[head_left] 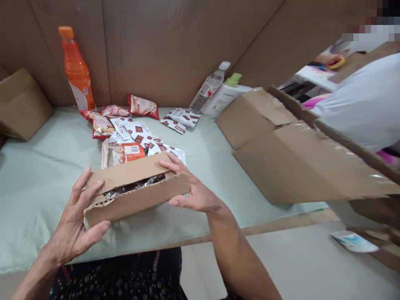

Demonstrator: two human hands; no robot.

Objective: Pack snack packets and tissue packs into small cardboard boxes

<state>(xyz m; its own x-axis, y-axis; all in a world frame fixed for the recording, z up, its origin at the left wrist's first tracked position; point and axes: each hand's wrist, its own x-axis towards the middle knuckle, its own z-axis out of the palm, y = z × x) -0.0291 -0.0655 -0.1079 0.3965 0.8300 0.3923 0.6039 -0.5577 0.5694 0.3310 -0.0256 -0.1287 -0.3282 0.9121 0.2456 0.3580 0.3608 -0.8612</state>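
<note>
Spanning its left end, the half-open left grip point(71, 227) held a cardboard box point(137, 202), lower left of centre frame; the right grip point(196, 189), likewise parted, clasped the right end. Probably light and stiff, it suited end support.

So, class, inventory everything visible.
Carton: one, brown, front
Wrapping: some, dark, inside it
Tall bottle: one, orange, back
Clear bottle: one, colourless, back
Opaque bottle: one, white, back
Snack packets: several, red, back
Sachets: several, white and brown, centre
Barcoded packet: one, orange, centre
Box: one, brown, left
Cardboard panels: several, brown, back, right
Cloth: one, green, tabletop
Flat item: one, white, lower right
Ring: one, yellow, upper right
Coworker: one, white top, right
Garment: one, dark, bottom
Left hand: one, bare, on carton
Right hand: one, bare, on carton
</note>
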